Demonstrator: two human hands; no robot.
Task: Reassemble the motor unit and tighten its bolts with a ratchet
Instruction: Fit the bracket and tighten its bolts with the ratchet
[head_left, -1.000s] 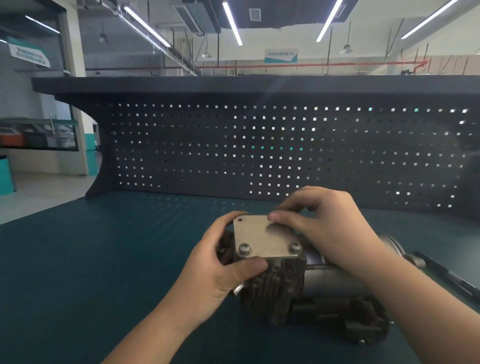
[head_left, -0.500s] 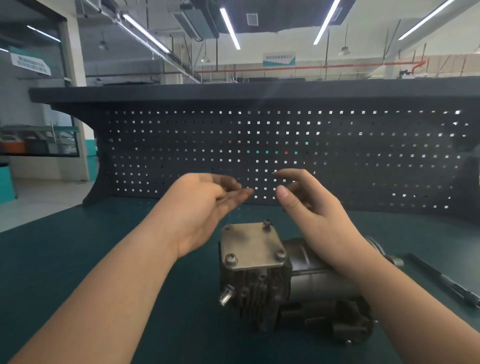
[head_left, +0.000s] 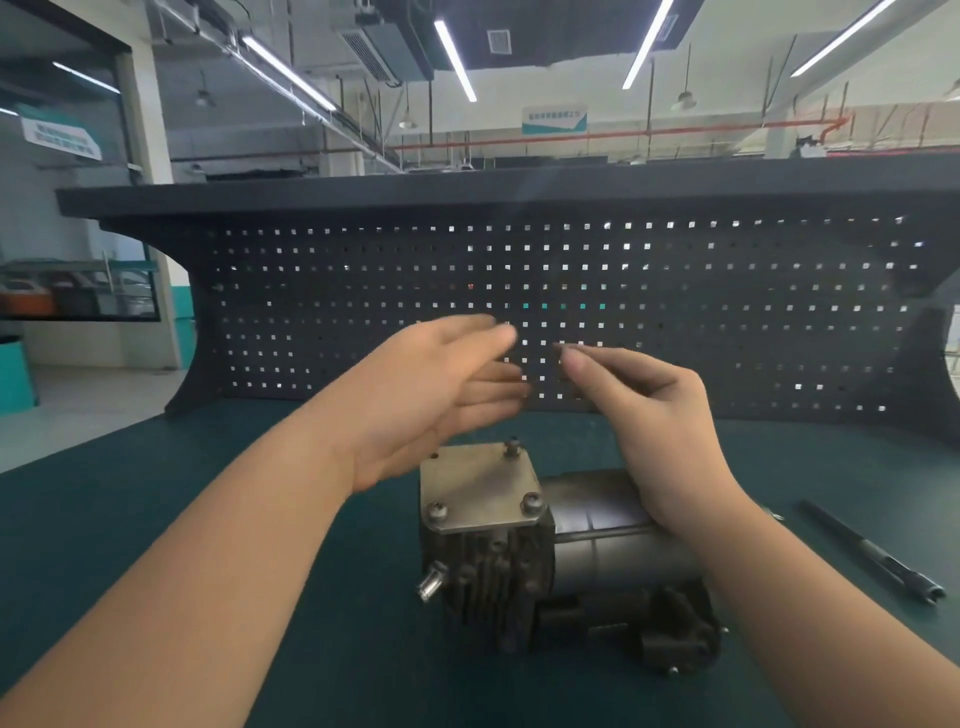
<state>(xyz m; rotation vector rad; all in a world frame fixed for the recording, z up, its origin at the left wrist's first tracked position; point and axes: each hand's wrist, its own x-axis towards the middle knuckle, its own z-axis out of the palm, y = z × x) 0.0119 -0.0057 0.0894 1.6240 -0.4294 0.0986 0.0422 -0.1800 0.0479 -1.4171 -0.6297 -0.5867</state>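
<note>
Head view: the motor unit (head_left: 561, 561) lies on its side on the green worktop (head_left: 156, 519), cover plate (head_left: 480, 486) up for bolt access. Left hand (head_left: 415, 400) hovers above, flat, empty. Right hand (head_left: 649, 415) hovers curled; contents indiscernible. A ratchet (head_left: 872, 553) lies right, near the unit. Pegboard (head_left: 571, 312) behind; workshop hall beyond.

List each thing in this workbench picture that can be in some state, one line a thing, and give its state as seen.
Left hand: open, raised above the motor, holding nothing.
Right hand: fingers loosely curled, raised, holding nothing.
Cover plate: lying flat on top of the motor unit.
Far-right bolt: standing proud, not screwed down.
Two near bolts: heads down on the plate.
Far-left corner hole: no bolt visible.
Ratchet: lying untouched on the bench.
</note>
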